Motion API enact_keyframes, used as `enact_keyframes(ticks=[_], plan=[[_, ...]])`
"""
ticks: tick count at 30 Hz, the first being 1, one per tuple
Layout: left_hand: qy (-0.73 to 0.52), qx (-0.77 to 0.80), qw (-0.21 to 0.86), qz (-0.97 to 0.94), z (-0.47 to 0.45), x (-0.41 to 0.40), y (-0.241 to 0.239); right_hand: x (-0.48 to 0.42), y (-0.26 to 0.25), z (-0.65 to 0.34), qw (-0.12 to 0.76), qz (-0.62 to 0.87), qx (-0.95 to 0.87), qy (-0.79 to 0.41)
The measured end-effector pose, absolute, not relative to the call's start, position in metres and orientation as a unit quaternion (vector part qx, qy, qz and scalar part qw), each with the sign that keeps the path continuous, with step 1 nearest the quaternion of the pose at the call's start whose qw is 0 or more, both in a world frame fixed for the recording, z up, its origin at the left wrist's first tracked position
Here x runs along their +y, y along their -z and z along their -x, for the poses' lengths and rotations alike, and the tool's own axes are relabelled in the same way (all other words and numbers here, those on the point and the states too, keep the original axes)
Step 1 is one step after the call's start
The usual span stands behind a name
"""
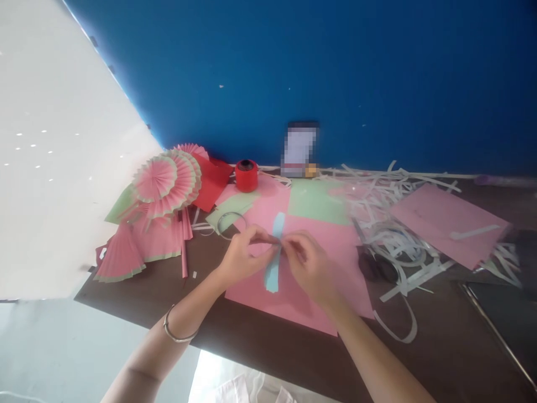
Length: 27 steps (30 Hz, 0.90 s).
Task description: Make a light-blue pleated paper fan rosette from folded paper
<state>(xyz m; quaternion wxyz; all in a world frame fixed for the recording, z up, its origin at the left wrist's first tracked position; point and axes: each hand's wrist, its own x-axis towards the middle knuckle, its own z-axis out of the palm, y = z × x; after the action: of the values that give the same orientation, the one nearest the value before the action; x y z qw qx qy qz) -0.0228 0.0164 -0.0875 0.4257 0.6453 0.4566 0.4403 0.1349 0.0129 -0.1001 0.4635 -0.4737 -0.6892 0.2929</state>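
A narrow light-blue strip of folded paper [272, 278] stands out above the pink paper sheet [342, 268], its ends showing above and below my fingers. My left hand [245, 252] pinches the strip's middle from the left, thumb and forefinger pressed together. From the right, my right hand [308, 263] closes on the same spot, its fingertips meeting those of the left. Whatever fine thing may lie between the fingertips is too small to make out. A thin wire ring [230, 212] lies just beyond my left hand.
Pleated pink-and-green paper fans [157, 182] are piled at the left beside red paper [212, 187]. A red tape roll [246, 178] and a blurred phone-like object [300, 148] stand by the blue wall. Paper scraps [390, 246], scissors [380, 268] and a dark tablet [503, 313] lie right.
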Motion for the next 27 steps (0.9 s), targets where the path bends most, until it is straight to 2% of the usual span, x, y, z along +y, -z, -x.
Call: enact_keyframes(ticks=[7, 27], plan=[[-0.440, 0.487, 0.406, -0.636, 0.024, 0.017, 0.092, 0.011, 0.097, -0.132, 0.454, 0.482, -0.663, -0.349], [-0.451, 0.497, 0.349, -0.655, 0.026, 0.018, 0.099, 0.013, 0.103, -0.133, 0.455, 0.476, -0.643, -0.392]])
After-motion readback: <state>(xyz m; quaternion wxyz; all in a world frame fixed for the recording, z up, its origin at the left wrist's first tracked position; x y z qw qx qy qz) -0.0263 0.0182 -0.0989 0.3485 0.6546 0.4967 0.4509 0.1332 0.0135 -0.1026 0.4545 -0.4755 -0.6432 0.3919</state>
